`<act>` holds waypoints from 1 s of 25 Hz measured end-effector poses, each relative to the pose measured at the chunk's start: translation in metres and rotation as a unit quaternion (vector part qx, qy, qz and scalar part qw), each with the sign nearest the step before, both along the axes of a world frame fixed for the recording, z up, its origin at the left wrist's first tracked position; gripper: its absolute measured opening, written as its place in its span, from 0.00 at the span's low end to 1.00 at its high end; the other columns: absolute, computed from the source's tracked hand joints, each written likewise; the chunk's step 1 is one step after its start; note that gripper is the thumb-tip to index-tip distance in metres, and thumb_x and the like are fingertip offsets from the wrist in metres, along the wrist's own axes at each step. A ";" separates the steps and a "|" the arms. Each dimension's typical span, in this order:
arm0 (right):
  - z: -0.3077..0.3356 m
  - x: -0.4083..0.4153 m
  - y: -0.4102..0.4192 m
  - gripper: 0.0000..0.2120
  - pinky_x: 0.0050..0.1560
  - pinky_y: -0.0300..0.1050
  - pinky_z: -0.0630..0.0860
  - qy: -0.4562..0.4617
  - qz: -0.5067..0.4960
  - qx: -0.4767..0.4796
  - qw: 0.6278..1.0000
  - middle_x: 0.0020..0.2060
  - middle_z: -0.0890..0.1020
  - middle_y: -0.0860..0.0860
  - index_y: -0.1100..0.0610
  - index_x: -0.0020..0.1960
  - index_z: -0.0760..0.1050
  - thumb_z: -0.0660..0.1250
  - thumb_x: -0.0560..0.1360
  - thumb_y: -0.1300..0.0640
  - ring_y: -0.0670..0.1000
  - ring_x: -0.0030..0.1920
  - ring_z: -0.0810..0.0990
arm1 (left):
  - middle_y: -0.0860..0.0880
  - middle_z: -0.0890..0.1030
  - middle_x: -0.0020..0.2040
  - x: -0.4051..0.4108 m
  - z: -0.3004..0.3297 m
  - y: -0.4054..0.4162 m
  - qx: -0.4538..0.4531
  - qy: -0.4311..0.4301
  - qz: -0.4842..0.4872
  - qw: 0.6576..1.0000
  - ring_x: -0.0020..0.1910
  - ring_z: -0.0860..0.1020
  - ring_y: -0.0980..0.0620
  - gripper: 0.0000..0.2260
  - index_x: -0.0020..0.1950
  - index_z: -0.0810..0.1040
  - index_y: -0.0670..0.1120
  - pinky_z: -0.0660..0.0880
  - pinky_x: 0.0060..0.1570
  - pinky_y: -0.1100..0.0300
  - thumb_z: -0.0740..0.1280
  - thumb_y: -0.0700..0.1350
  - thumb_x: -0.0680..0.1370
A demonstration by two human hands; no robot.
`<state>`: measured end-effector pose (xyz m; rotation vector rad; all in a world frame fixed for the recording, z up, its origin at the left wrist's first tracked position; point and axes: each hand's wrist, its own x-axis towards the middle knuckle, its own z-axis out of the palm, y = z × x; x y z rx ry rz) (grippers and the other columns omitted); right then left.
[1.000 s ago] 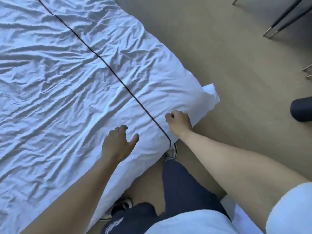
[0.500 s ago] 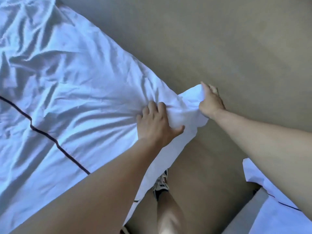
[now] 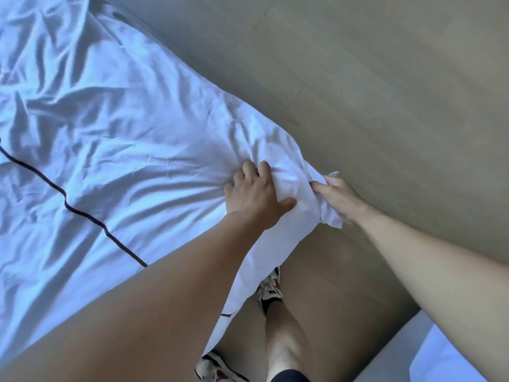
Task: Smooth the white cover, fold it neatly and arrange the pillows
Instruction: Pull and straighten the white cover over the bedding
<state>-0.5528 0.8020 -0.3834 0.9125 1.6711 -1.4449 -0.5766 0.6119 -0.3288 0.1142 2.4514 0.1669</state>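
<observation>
Hands [image 3: 297, 197] closer on cover [image 3: 124, 133] corner

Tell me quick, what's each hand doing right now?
Left hand: closed, fingers gripping a bunch of the white cover near its corner.
Right hand: closed, pinching the cover's corner tip.

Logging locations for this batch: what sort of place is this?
Probably a bedroom or hotel room: a wrinkled white cover with dark piping spread over a bed, plain beige floor alongside.
</observation>
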 end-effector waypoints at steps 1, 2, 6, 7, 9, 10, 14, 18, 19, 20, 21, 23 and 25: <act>0.005 0.004 -0.002 0.09 0.41 0.44 0.74 -0.007 -0.017 0.000 1.000 0.30 0.77 0.47 0.53 0.35 0.75 0.71 0.68 0.51 0.52 0.35 0.78 | 0.46 0.67 0.62 -0.001 0.004 -0.002 0.010 -0.012 0.000 1.000 0.63 0.69 0.41 0.35 0.65 0.62 0.46 0.68 0.57 0.47 0.67 0.70 0.71; 0.010 0.004 -0.004 0.10 0.40 0.44 0.74 -0.013 -0.035 0.002 0.999 0.28 0.78 0.46 0.54 0.36 0.75 0.72 0.70 0.51 0.52 0.35 0.78 | 0.46 0.67 0.63 -0.002 0.007 -0.004 0.020 -0.023 0.001 1.000 0.64 0.69 0.41 0.35 0.67 0.62 0.46 0.69 0.59 0.46 0.68 0.69 0.72; 0.021 -0.005 -0.009 0.25 0.41 0.45 0.69 0.080 -0.014 0.068 0.994 0.32 0.74 0.48 0.58 0.36 0.72 0.71 0.67 0.35 0.50 0.35 0.73 | 0.46 0.65 0.66 -0.001 0.012 -0.013 0.045 -0.036 0.011 0.998 0.69 0.66 0.41 0.32 0.68 0.62 0.47 0.68 0.64 0.44 0.68 0.66 0.74; 0.025 -0.005 -0.011 0.33 0.40 0.47 0.69 0.128 0.020 0.109 0.986 0.34 0.72 0.49 0.61 0.38 0.69 0.69 0.66 0.29 0.51 0.35 0.71 | 0.46 0.65 0.66 0.002 0.014 -0.014 0.050 -0.030 0.015 0.998 0.68 0.66 0.41 0.30 0.67 0.63 0.47 0.68 0.64 0.44 0.67 0.64 0.75; 0.040 0.000 -0.019 0.41 0.41 0.49 0.73 0.168 0.057 0.153 0.972 0.37 0.76 0.50 0.64 0.43 0.70 0.68 0.63 0.23 0.52 0.37 0.75 | 0.47 0.66 0.65 0.012 0.018 -0.017 0.076 -0.005 0.031 0.997 0.67 0.67 0.42 0.24 0.66 0.66 0.48 0.67 0.64 0.46 0.66 0.60 0.77; 0.046 0.005 -0.024 0.42 0.46 0.51 0.76 0.151 0.074 0.145 0.975 0.44 0.80 0.51 0.62 0.49 0.73 0.70 0.61 0.23 0.53 0.43 0.79 | 0.47 0.67 0.64 0.018 0.022 -0.018 0.099 0.005 0.053 0.994 0.66 0.68 0.42 0.21 0.66 0.67 0.48 0.67 0.63 0.47 0.64 0.57 0.79; 0.073 0.021 -0.060 0.44 0.60 0.49 0.79 0.059 0.154 0.066 0.984 0.60 0.81 0.42 0.50 0.68 0.70 0.82 0.58 0.38 0.47 0.61 0.80 | 0.47 0.74 0.60 0.028 0.038 -0.033 0.272 -0.092 0.326 0.901 0.62 0.75 0.45 0.17 0.62 0.77 0.48 0.72 0.63 0.49 0.60 0.56 0.79; 0.117 0.033 -0.120 0.32 0.52 0.50 0.80 0.076 0.265 0.136 0.952 0.55 0.83 0.49 0.52 0.70 0.68 0.75 0.69 0.53 0.54 0.56 0.82 | 0.49 0.73 0.53 0.032 0.082 -0.049 0.340 -0.202 0.502 0.769 0.51 0.77 0.47 0.38 0.63 0.70 0.43 0.79 0.56 0.44 0.66 0.72 0.69; 0.135 0.041 -0.138 0.27 0.45 0.48 0.78 0.084 0.309 0.173 0.931 0.51 0.82 0.51 0.55 0.68 0.68 0.72 0.73 0.53 0.56 0.54 0.82 | 0.50 0.74 0.54 0.035 0.092 -0.053 0.343 -0.225 0.511 0.755 0.50 0.78 0.49 0.39 0.66 0.66 0.43 0.80 0.51 0.48 0.70 0.70 0.69; 0.149 0.051 -0.159 0.22 0.39 0.46 0.75 0.099 0.333 0.210 0.914 0.47 0.81 0.51 0.57 0.67 0.69 0.69 0.76 0.54 0.56 0.51 0.81 | 0.50 0.76 0.53 0.038 0.099 -0.060 0.336 -0.235 0.504 0.760 0.48 0.79 0.50 0.36 0.66 0.64 0.43 0.79 0.45 0.52 0.73 0.65 0.70; 0.160 0.061 -0.179 0.18 0.37 0.45 0.72 0.117 0.340 0.233 0.904 0.44 0.79 0.51 0.59 0.65 0.70 0.67 0.77 0.56 0.56 0.49 0.81 | 0.49 0.79 0.50 0.042 0.104 -0.070 0.325 -0.233 0.499 0.769 0.45 0.80 0.50 0.33 0.64 0.66 0.41 0.77 0.40 0.55 0.76 0.58 0.70; 0.171 0.087 -0.218 0.16 0.38 0.46 0.72 0.165 0.351 0.246 0.888 0.46 0.80 0.53 0.62 0.63 0.70 0.64 0.77 0.58 0.56 0.46 0.80 | 0.46 0.80 0.42 0.047 0.108 -0.094 0.297 -0.182 0.516 0.782 0.39 0.81 0.47 0.20 0.59 0.73 0.39 0.73 0.35 0.58 0.73 0.48 0.73; 0.182 0.120 -0.256 0.21 0.43 0.42 0.72 0.250 0.372 0.250 0.858 0.52 0.79 0.55 0.62 0.65 0.67 0.64 0.76 0.55 0.52 0.46 0.78 | 0.44 0.82 0.42 0.061 0.112 -0.124 0.288 -0.119 0.554 0.772 0.42 0.81 0.44 0.05 0.50 0.77 0.42 0.76 0.37 0.57 0.67 0.42 0.76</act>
